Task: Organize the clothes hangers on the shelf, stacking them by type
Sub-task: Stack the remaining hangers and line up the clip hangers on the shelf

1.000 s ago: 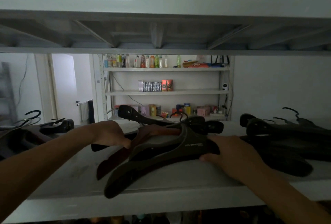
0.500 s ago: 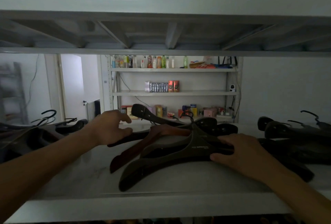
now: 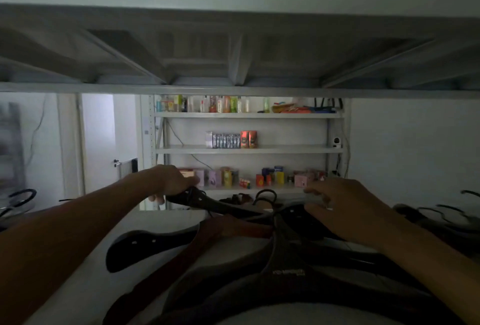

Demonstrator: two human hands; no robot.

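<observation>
A pile of dark hangers lies on the white shelf (image 3: 85, 272) in front of me. My left hand (image 3: 168, 180) grips the far left end of a black hanger (image 3: 207, 202) at the back of the pile. My right hand (image 3: 345, 207) rests with spread fingers on the right part of the pile, near the metal hook (image 3: 265, 194). A reddish-brown hanger (image 3: 197, 249) crosses the middle, a black hanger arm (image 3: 145, 244) points left, and a large dark hanger with white lettering (image 3: 288, 272) lies nearest me.
More dark hangers lie at the right edge (image 3: 441, 218) and at the far left (image 3: 18, 200) of the shelf. The shelf above (image 3: 233, 65) hangs low overhead. Behind stands a white rack (image 3: 246, 149) with bottles and boxes, and a door (image 3: 98, 143) at the left.
The view has moved closer and lower over the pile. My left hand went from hovering over the pile to gripping the back black hanger's end. My right hand moved further back onto the pile.
</observation>
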